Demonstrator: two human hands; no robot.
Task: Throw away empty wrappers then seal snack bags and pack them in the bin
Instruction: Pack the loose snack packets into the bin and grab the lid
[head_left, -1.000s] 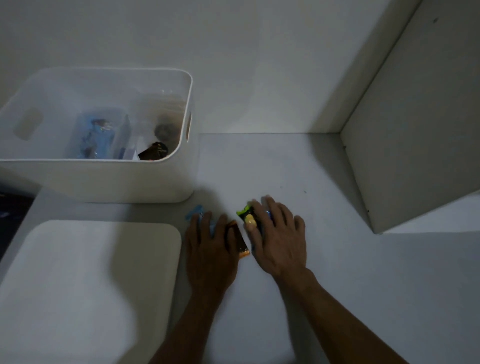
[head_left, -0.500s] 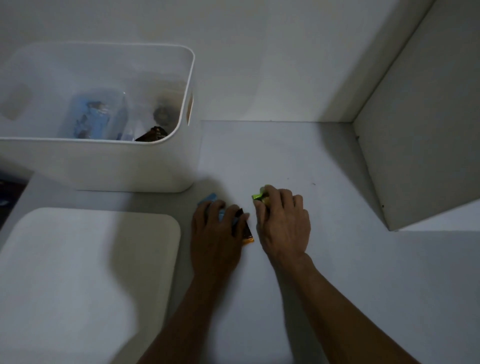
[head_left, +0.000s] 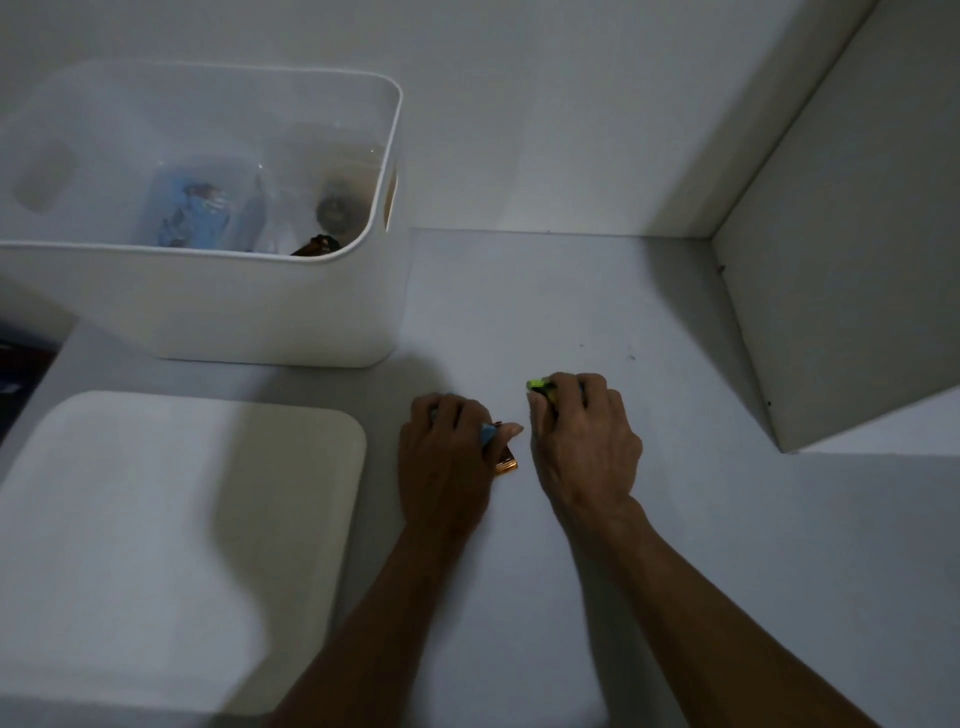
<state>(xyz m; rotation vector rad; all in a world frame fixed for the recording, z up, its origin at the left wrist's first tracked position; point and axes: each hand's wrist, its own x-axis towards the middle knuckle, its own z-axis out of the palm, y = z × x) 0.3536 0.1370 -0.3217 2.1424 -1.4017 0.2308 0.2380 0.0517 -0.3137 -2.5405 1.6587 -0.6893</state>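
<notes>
Where the head view looks down on the pale, matte bench (head_left: 519, 291), two bare hands lie close together near its middle, knuckles up. Left hand (head_left: 447, 457): fingers curled and clenched over a crumpled wrapper (head_left: 497, 447), of which only a light-blue fold and a glossy orange-brown corner show at the thumb side; the wrapper rests on the bench under the palm. Right hand (head_left: 582, 441): fingers bent and closed on a small bright-green packet (head_left: 537, 385), whose shiny tip juts out past the fingertips; the rest is hidden, so its shape cannot be told. The two hands are just beside each other, not touching.

Taking the left hand as landmark: behind it and to its left stands the bin (head_left: 249, 312), a white, smooth-walled plastic tub with rounded corners and an oval handle slot in its end wall. Inside the bin lie a blue printed snack bag (head_left: 195, 218), a clear bag with a dark round item, and a dark packet by the near rim; details are blurred. Directly to the left of the hand lies a flat white lid (head_left: 171, 519) with rounded corners, partly shadowed. Well to the right of the hand rises a plain white panel (head_left: 852, 260), walling off that side of the bench.
</notes>
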